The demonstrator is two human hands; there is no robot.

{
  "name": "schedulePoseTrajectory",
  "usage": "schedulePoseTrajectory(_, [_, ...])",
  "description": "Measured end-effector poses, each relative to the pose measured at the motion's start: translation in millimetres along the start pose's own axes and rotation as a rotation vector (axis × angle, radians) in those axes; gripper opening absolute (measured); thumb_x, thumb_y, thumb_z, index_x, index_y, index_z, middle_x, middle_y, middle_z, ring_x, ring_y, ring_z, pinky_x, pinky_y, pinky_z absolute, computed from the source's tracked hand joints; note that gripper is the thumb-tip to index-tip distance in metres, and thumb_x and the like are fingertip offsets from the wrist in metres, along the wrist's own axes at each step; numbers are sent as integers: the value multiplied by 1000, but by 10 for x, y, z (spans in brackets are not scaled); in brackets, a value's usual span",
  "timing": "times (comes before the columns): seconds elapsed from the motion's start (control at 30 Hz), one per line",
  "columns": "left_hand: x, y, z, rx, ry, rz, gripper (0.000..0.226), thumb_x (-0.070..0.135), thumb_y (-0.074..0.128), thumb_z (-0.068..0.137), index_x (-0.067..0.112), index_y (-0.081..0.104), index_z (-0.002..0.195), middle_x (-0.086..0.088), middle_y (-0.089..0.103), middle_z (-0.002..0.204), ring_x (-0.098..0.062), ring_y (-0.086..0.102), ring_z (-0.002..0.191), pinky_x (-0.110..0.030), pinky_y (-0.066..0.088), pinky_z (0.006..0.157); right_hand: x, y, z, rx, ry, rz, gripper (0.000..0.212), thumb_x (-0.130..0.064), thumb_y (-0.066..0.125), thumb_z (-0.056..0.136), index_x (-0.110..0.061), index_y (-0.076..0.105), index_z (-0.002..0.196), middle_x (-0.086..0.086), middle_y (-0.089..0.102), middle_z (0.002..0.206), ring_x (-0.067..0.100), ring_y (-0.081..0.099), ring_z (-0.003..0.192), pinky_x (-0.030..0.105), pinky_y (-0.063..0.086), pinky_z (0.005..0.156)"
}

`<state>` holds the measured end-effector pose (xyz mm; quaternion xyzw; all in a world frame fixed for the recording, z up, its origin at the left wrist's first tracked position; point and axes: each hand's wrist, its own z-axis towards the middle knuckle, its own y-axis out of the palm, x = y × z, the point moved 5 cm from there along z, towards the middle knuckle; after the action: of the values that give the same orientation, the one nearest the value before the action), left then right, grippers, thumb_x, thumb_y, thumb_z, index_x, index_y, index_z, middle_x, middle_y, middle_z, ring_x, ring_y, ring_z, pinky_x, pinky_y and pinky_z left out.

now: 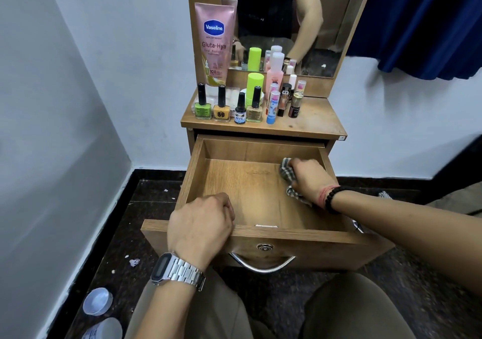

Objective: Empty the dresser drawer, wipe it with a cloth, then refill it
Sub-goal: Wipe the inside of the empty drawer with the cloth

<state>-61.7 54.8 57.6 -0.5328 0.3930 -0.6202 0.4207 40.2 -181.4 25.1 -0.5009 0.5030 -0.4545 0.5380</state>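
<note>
The drawer (pixel 260 195) is pulled well out of the dresser (pixel 313 119) and its wooden floor is bare. The left hand (pixel 200 226) curls over the front edge near the left corner, fingers folded down inside the rim, gripping the board. A metal watch (pixel 177 271) sits on that wrist.

The right hand (pixel 310 179) is closed around a checked cloth (pixel 288 174) and presses it onto the drawer floor in the far right corner — close against the right wall. Part of the cloth trails out from under the wrist toward the front (a dark bead bracelet (pixel 331 198) and a red thread ring that wrist).

On the dresser top stand the removed things: a pink tube (pixel 215 44) leaning against the mirror (pixel 287 12), four nail polish bottles (pixel 227 104) in a row at the front left, a lime-green stick (pixel 255 85) behind them, a pink bottle (pixel 275 70), and a cluster of lipsticks (pixel 284 101) to the right.

A handle (pixel 263 264) hangs below the lock (pixel 265 247) on the drawer front. On the dark floor (pixel 146 195) at lower left lie two pale lidded containers (pixel 97 301) — partly cut off by the frame.
</note>
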Motion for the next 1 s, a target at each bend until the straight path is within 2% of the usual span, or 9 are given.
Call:
schedulePoseTrajectory(0.2, [-15,-6,1,-1,-3,-15,18,34,40,87,34,56,79,14,60,77,-12,46,67,-28,28,59,-87,91,62,-43,-71,9,45,-18,57,87,-13,50,131,12,56,129,35,47,116,39,42,98])
schedulePoseTrajectory(0.33, [0,-9,-6,-5,-2,-6,19,35,39,87,33,57,82,12,64,82,-13,52,70,-27,30,60,-413,60,31,-137,-222,63,41,-17,58,87,-17,56,127,8,65,119,26,59,107,29,45,89])
schedulePoseTrajectory(0.4, [-1,-5,-12,-11,-1,9,20,35,38,87,32,58,86,10,66,86,-16,60,78,-28,31,61,-651,48,18,-155,-150,310,27,-15,55,87,-16,66,111,4,70,100,16,65,87,21,47,70])
schedulePoseTrajectory(0.47, [-1,3,-12,-9,4,24,22,36,36,87,32,58,89,9,67,88,-17,62,81,-28,33,61,-871,88,24,-171,101,789,20,-10,54,88,-11,66,104,4,69,87,10,62,69,17,49,58])
schedulePoseTrajectory(0.53, [2,12,-12,-4,14,35,25,37,34,88,31,58,92,7,68,91,-18,62,82,-28,34,61,-1112,163,78,-174,306,1289,27,0,52,91,-1,59,117,17,69,101,21,63,79,28,53,75])
schedulePoseTrajectory(0.6, [1,21,-6,-4,27,52,26,37,33,88,30,57,94,5,68,92,-19,63,84,-29,36,62,-1341,166,169,-181,390,1516,35,4,48,93,3,50,128,27,61,117,33,63,98,44,51,88])
schedulePoseTrajectory(0.77, [-11,45,16,11,34,81,26,38,33,89,27,56,97,1,68,94,-22,64,87,-30,36,63,-1772,111,381,-209,312,1540,45,1,54,92,-5,42,135,22,58,125,31,60,110,44,48,98])
schedulePoseTrajectory(0.9, [8,10,11,77,59,73,23,38,35,90,28,56,95,2,67,91,-22,64,84,-29,32,58,-1810,201,248,-322,233,1451,35,0,51,93,-8,47,127,16,63,105,19,61,76,29,54,71])
schedulePoseTrajectory(1.0, [26,-11,-12,86,63,71,24,41,40,88,33,61,95,2,67,89,-22,65,84,-29,34,59,-1742,326,2,-548,167,1362,18,2,55,90,-13,54,100,9,62,89,11,55,68,23,49,67])
